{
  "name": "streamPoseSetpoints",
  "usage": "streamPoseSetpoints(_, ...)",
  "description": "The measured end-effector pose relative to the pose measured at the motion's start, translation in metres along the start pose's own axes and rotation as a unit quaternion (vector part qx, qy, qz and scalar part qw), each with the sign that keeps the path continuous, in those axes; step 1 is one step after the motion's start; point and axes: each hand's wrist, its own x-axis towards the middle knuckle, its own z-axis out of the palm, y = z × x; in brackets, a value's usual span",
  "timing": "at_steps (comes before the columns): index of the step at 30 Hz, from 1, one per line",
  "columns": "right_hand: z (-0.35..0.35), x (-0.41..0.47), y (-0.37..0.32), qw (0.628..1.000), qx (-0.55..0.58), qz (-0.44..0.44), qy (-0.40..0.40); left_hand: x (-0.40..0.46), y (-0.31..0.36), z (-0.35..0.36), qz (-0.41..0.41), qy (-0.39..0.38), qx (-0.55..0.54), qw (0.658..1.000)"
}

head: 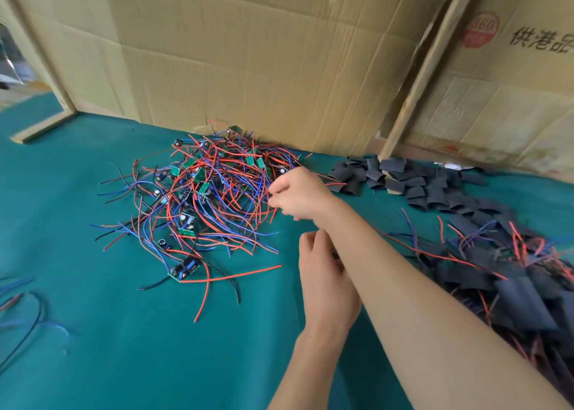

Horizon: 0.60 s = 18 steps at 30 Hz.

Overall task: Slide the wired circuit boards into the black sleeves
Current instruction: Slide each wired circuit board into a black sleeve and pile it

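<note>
A tangled pile of wired circuit boards (211,192), small green boards with red, blue and black leads, lies in the middle of the green table. My right hand (302,196) reaches across to the pile's right edge, its fingers pinched on the wires of a board that is mostly hidden under the hand. My left hand (326,280) is curled just below and partly under my right forearm. A dark sliver of a black sleeve (335,256) shows at its fingertips. Loose black sleeves (400,178) lie heaped at the back right.
A heap of sleeved boards with wires sticking out (509,282) fills the right side. One loose board (183,269) lies at the front of the pile. Cardboard sheets (264,58) and a wooden slat (425,71) wall off the back. More wires (18,304) lie at the left edge.
</note>
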Motion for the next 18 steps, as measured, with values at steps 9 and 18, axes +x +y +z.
streamPoseSetpoints(9,-0.045,-0.043,0.031,0.953,0.276,0.021,0.121,0.003,-0.009,0.007,-0.027,0.019,-0.003,0.999)
streamPoseSetpoints(18,-0.032,-0.169,0.068,0.967,0.038,-0.066,0.244,0.041,0.015,0.005,-0.27,0.052,-0.433,0.858)
